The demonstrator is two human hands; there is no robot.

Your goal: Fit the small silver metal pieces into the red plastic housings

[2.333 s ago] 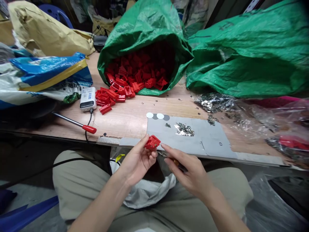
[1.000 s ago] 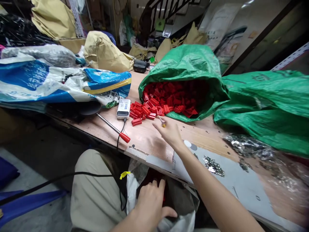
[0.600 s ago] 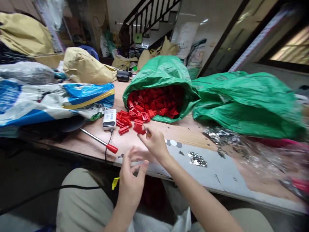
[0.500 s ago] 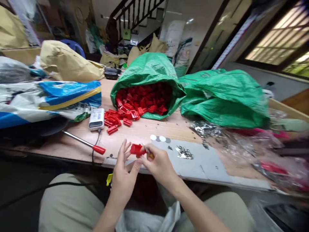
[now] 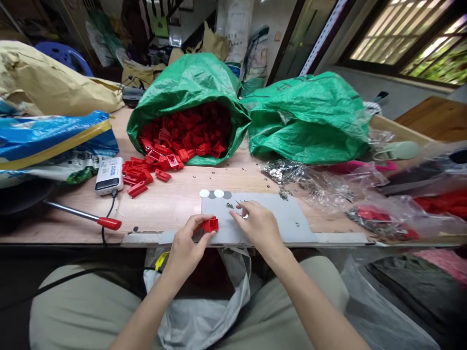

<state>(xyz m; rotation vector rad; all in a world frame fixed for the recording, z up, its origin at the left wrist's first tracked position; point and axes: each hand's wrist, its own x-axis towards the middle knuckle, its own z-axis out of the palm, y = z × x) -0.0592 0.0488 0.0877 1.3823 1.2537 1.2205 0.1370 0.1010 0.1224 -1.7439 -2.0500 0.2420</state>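
Note:
My left hand (image 5: pixel 187 243) pinches a small red plastic part (image 5: pixel 210 224) at the near edge of the wooden table (image 5: pixel 175 194), over a grey sheet (image 5: pixel 284 218). My right hand (image 5: pixel 254 225) rests on that sheet with its fingers curled down on a little heap of shiny metal pieces (image 5: pixel 242 210); what it holds is too small to name. An open green bag (image 5: pixel 189 92) full of red parts lies at the back, and more red parts (image 5: pixel 140 171) have spilled out in front of it.
A second green bag (image 5: pixel 310 116) lies to the right, with clear plastic bags of metal bits (image 5: pixel 321 177) before it. A white power bank (image 5: pixel 108 173) and a red-handled tool (image 5: pixel 97 218) lie on the left. A grey-white bag (image 5: pixel 204 301) hangs open between my knees.
My right hand reached to the spilled red parts, brought one back and passed it to my left hand. It has since moved to the metal pieces on the grey sheet.

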